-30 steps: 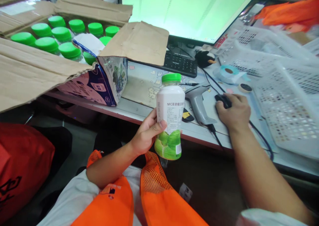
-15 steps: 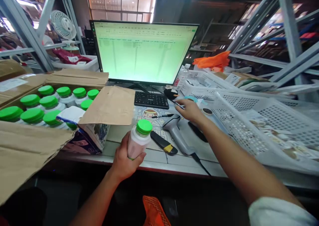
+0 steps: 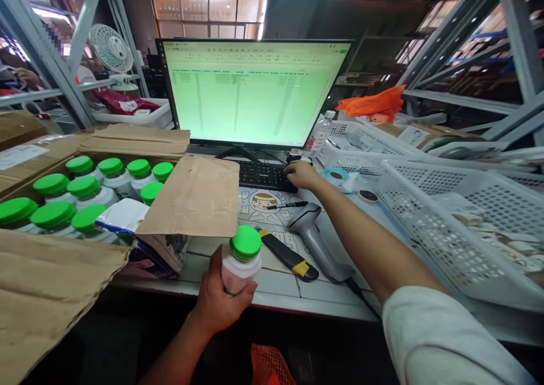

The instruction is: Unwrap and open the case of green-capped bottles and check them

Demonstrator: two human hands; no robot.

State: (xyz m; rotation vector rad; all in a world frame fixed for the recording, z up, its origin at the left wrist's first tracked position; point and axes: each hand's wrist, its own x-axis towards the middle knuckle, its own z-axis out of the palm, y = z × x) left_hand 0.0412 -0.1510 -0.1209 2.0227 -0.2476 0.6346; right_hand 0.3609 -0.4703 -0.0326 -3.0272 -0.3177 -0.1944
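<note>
My left hand is wrapped round a white bottle with a green screw cap, held upright at the table's front edge. My right hand reaches forward to the right end of the black keyboard, its fingers over the keys and partly hidden; it grips nothing that I can see. A monitor showing a spreadsheet stands behind the keyboard. Between my arms lie a grey barcode scanner, a black and yellow utility knife and a pen.
To the left stands an open cardboard box with several green-capped bottles. White perforated baskets line the right side. A roll of tape sits beside my right forearm. Metal shelf posts rise at both sides.
My right hand has moved left from beside the mouse area onto the keyboard's right end. The left hand still holds the bottle, now slightly lower in view.
</note>
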